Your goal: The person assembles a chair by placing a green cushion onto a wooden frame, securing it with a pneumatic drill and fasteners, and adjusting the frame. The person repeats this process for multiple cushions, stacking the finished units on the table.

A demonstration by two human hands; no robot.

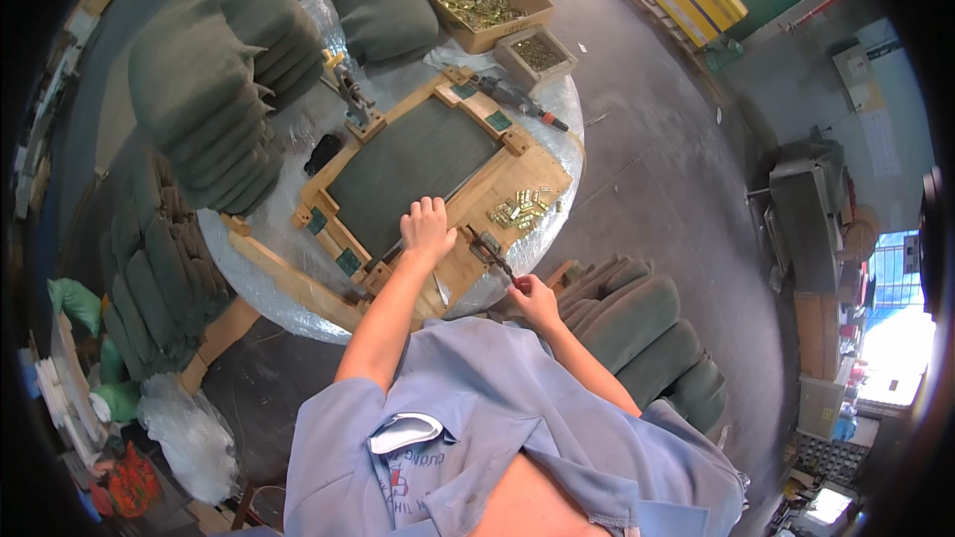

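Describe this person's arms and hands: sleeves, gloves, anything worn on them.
Both forearms are bare, coming out of the short sleeves of a loose, pale blue work shirt. The left hand and the right hand wear no gloves. No watch, bracelet or ring can be made out on either wrist or hand at this size. The shirt has a chest pocket with something whitish showing in it.

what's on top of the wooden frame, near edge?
Left hand pressing flat, a small metal tool reached by the right hand, loose brass pieces. Under the palm: hidden.
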